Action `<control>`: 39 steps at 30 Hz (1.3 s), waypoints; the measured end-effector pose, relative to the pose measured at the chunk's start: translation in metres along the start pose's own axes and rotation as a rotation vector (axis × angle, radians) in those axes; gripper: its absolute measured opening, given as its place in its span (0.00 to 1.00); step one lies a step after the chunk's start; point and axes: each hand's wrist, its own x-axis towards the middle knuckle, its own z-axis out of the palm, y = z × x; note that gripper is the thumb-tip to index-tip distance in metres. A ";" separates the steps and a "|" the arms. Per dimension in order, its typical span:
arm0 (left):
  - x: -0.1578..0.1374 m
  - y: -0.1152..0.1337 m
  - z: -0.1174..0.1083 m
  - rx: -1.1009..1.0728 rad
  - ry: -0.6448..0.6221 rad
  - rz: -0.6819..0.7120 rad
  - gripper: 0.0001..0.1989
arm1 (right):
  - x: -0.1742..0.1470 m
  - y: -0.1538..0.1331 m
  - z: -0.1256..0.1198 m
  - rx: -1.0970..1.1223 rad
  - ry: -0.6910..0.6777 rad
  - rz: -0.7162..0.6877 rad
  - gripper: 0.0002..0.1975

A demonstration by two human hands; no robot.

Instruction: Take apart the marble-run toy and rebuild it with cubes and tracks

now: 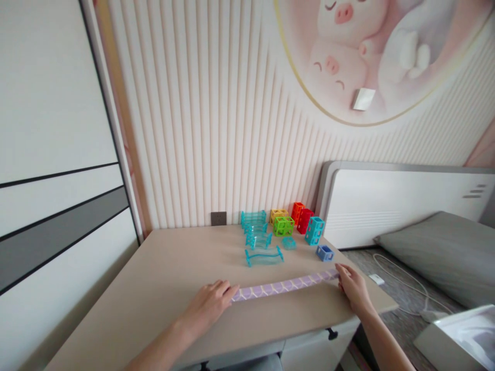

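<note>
A long, narrow purple strip with a pale line pattern stretches between my hands, low over the desk. My left hand has its fingers closed on the strip's left end. At the right end, my right hand pinches the strip between thumb and fingers. Just beyond it lies a clear teal toy piece with raised ends. Similar teal pieces stand in a row behind. A blue block frame sits close to my right hand.
Farther back on the desk are green, yellow, red, orange and tall teal block frames. A wall socket is behind. To the right are a bed headboard, a grey pillow and a white box.
</note>
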 end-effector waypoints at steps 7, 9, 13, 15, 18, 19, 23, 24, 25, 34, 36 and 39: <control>0.022 0.001 0.010 -0.184 0.030 -0.003 0.23 | 0.002 0.012 -0.001 -0.740 0.255 -0.101 0.31; 0.018 -0.006 0.013 -0.222 0.042 -0.019 0.23 | -0.005 0.012 0.004 -0.829 0.243 -0.290 0.27; 0.011 -0.014 0.016 -0.283 0.059 -0.015 0.18 | -0.012 0.013 0.012 -0.865 0.098 -0.659 0.21; 0.011 -0.014 0.015 -0.291 0.074 -0.015 0.16 | -0.011 0.015 0.013 -0.855 0.050 -0.704 0.20; 0.015 -0.014 0.013 -0.306 0.092 -0.020 0.17 | -0.009 0.016 0.012 -0.847 0.031 -0.689 0.21; 0.017 -0.013 0.012 -0.311 0.094 -0.019 0.17 | -0.008 0.017 0.012 -0.847 0.018 -0.681 0.21; 0.022 -0.013 0.014 -0.285 0.095 0.001 0.16 | -0.008 0.019 0.013 -0.844 -0.006 -0.682 0.20; 0.022 -0.013 0.015 -0.278 0.102 0.003 0.17 | -0.009 0.019 0.013 -0.831 0.009 -0.701 0.19; 0.021 -0.014 0.017 -0.275 0.111 0.004 0.19 | -0.010 0.018 0.013 -0.811 0.029 -0.726 0.19; 0.013 -0.018 0.021 -0.282 0.062 0.007 0.18 | -0.037 0.001 0.019 -0.633 -0.181 -0.770 0.17; 0.018 -0.013 0.018 -0.251 0.030 -0.008 0.16 | -0.037 0.002 0.022 -0.630 -0.159 -0.741 0.17; 0.025 -0.008 0.016 -0.230 0.011 -0.027 0.16 | -0.030 0.008 0.023 -0.642 -0.149 -0.721 0.18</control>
